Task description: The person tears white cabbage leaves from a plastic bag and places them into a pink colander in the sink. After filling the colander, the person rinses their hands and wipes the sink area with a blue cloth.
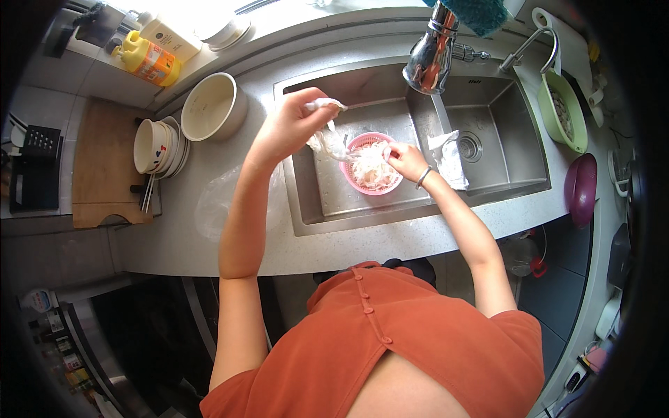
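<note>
A pink plastic colander [345, 175] stands in the left basin of a stainless steel sink [324, 224], filled with pale, shredded strips of food [372, 170]. Above the basin's left side, my left hand [300, 123] is raised and pinches the top of a thin white plastic bag [328, 142], which hangs down towards the colander. My right hand [405, 161] is at the colander's right rim, its fingers closed on a small whitish piece whose kind I cannot tell. A crumpled white cloth or wrapper [450, 162] lies over the divider between the basins.
A chrome faucet head [426, 65] hangs over the sink's back. Left of it stand a cream pot [230, 104], stacked bowls [149, 146] and a wooden cutting board [99, 167]. A clear plastic bag [219, 201] lies on the counter. A green basin [580, 128] and purple bowl [583, 190] sit right.
</note>
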A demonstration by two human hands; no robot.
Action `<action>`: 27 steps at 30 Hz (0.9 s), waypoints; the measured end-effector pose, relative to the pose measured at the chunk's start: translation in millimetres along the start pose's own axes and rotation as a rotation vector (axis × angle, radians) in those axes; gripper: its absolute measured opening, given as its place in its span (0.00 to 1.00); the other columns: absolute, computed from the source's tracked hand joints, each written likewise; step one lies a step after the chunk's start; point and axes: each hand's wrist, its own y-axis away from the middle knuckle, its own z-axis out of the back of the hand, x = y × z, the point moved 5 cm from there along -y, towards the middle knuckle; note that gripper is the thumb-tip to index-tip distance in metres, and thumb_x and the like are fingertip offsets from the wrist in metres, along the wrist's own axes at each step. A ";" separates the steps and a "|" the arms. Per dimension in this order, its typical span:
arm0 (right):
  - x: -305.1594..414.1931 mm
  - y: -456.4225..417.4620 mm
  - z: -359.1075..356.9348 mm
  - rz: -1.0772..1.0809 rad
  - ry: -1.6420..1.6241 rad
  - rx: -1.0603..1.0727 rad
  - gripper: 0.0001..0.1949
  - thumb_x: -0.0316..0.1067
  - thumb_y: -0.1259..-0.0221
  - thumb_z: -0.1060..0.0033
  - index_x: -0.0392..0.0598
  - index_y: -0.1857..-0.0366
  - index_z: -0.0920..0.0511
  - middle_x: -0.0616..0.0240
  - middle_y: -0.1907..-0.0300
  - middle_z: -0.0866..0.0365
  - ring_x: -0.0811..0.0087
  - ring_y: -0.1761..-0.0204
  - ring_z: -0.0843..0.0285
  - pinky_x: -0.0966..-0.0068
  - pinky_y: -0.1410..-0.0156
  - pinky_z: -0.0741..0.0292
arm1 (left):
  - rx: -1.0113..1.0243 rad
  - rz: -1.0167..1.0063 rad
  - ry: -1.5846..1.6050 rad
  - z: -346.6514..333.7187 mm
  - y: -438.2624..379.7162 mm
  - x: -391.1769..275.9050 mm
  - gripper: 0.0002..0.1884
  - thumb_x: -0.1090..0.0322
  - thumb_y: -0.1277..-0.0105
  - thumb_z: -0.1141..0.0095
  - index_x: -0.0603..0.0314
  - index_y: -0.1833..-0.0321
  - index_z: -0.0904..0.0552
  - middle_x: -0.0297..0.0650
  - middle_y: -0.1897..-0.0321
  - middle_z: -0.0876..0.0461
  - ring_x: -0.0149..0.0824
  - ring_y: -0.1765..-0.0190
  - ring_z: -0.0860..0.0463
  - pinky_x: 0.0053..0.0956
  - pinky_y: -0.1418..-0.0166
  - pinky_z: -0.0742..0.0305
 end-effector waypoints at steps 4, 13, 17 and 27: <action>-38.6 15.0 -29.8 -0.156 0.312 0.209 0.07 0.35 0.56 0.52 0.50 0.74 0.23 0.57 0.71 0.24 0.58 0.66 0.26 0.65 0.60 0.30 | -0.028 -0.022 0.138 15.3 0.4 -13.5 0.11 0.63 0.43 0.47 0.65 0.67 0.23 0.31 0.81 0.26 0.19 0.76 0.29 0.13 0.72 0.35; -73.0 34.2 -42.0 -0.182 0.412 0.292 0.09 0.34 0.57 0.54 0.48 0.74 0.23 0.56 0.72 0.23 0.58 0.65 0.26 0.66 0.59 0.30 | -0.155 -0.120 0.232 43.6 10.7 -62.6 0.09 0.65 0.43 0.47 0.64 0.67 0.23 0.30 0.80 0.27 0.19 0.75 0.30 0.12 0.71 0.36; -59.1 29.6 -37.1 -0.146 0.448 0.340 0.09 0.34 0.57 0.54 0.48 0.72 0.23 0.56 0.71 0.23 0.59 0.65 0.26 0.66 0.59 0.29 | -0.214 -0.274 0.293 42.5 13.7 -83.3 0.09 0.65 0.43 0.47 0.63 0.66 0.23 0.30 0.80 0.27 0.18 0.75 0.30 0.10 0.75 0.39; -65.9 27.4 -51.5 -0.055 0.522 0.415 0.09 0.34 0.58 0.52 0.49 0.72 0.24 0.55 0.73 0.23 0.60 0.68 0.24 0.66 0.62 0.28 | -0.394 -0.462 0.401 81.8 14.4 -109.6 0.17 0.62 0.43 0.48 0.70 0.58 0.28 0.46 0.63 0.24 0.34 0.60 0.23 0.26 0.56 0.27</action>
